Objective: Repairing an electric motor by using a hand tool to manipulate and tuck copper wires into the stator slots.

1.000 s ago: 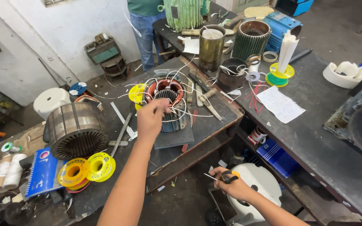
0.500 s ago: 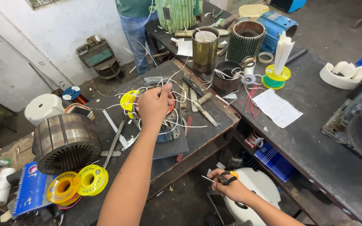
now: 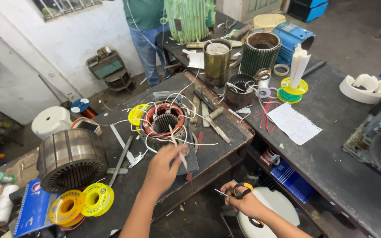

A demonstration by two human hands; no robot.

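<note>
Left hand (image 3: pixel 166 165) over the front edge of the bench (image 3: pixel 219 145), fingers pinched on a white lead (image 3: pixel 182 155) running up to the stator (image 3: pixel 163 123). Stator sits mid-bench, axis up — copper windings on top, white leads fanned out over the bench on all sides.

Right hand (image 3: pixel 243 202) below the bench's front edge, off the surface, clenched around scissors (image 3: pixel 242 190) with orange-and-black handles; a thin sleeve piece (image 3: pixel 220 192) sticks out left of the fist.

Left end of bench: big bare core (image 3: pixel 70 159) lying on its side, two yellow spools (image 3: pixel 82 203) at the front-left corner, blue notebook (image 3: pixel 31 211) just beside them. Metal strips (image 3: pixel 124 152) between core and stator. Hand tools (image 3: pixel 208 115) right of the stator, toward the right edge.

Adjoining table (image 3: pixel 331 150) to the right — lined paper sheet (image 3: pixel 294 122) with red wires (image 3: pixel 265 115) touching its left side, tape spools (image 3: pixel 291 90), ribbed core (image 3: pixel 259 52) at the far edge. Another person's jeans (image 3: pixel 148 48) behind the far corner.
</note>
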